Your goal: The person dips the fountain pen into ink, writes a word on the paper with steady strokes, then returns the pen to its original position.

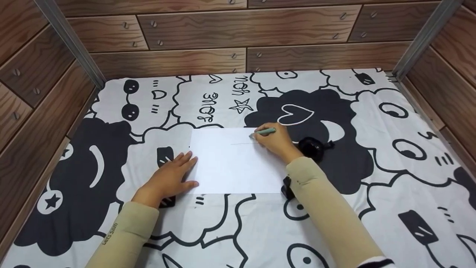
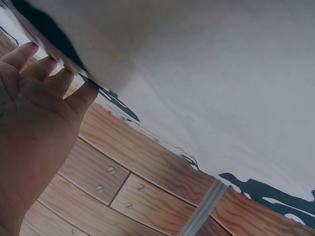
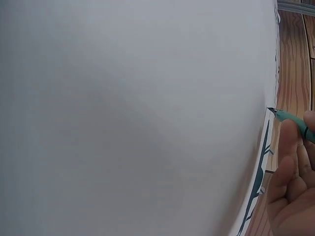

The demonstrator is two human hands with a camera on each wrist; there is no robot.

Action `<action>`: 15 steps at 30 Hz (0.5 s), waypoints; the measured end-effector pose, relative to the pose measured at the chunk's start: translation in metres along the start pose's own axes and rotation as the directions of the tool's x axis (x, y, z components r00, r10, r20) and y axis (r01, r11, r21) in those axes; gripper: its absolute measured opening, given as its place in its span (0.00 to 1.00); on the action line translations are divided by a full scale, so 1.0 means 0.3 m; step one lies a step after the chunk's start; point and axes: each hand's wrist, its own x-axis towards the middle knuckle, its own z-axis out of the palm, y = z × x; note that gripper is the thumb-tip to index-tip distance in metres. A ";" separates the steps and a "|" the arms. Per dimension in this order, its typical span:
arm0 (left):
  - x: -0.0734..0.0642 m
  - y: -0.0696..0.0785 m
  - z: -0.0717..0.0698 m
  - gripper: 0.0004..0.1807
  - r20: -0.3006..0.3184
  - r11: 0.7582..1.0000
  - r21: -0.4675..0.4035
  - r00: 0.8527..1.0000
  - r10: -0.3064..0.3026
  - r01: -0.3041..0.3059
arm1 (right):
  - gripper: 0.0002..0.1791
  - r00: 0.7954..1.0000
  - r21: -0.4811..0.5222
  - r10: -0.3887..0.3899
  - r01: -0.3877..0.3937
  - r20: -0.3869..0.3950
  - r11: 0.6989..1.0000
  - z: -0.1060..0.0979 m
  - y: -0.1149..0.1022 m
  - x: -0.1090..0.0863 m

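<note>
Sleeves: the beige left sleeve (image 1: 130, 227) and right sleeve (image 1: 331, 208) are seen at the bottom; "Lets" can be read on the left one, its second word less surely.
Left side: the sheet's left edge is touched by the left hand (image 1: 167, 179), fingers extended, thumb spread apart.
Centre: a white paper (image 1: 230, 167) is laid flat, marked with a faint line near its top.
Right side: a green pen (image 1: 266, 131) is pinched by the right hand (image 1: 277, 140), its tip over the paper's upper right.
Beside the right forearm: a black object (image 1: 311, 149) is partly hidden.
Surface: a cloth (image 1: 267, 230) is printed with black-and-white cartoon faces; looped lettering, hard to read, is shown at upper centre.
Room: wood-plank walls (image 1: 193, 31) are joined by grey metal posts (image 1: 70, 41) at the upper corners.
</note>
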 end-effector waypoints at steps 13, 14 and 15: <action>0.000 -0.001 0.000 0.39 0.000 1.000 0.001 1.000 0.006 -0.006 | 0.06 0.999 0.010 0.049 -0.050 0.019 0.999 -0.001 -0.003 -0.022; 0.000 -0.002 0.001 0.39 -0.001 1.000 0.000 1.000 0.009 -0.009 | 0.06 0.998 0.018 0.058 -0.058 0.024 0.998 -0.001 -0.003 -0.025; -0.001 -0.002 0.002 0.39 -0.001 1.000 -0.001 1.000 0.011 -0.011 | 0.06 0.998 0.023 0.061 -0.061 0.030 0.998 -0.002 -0.004 -0.028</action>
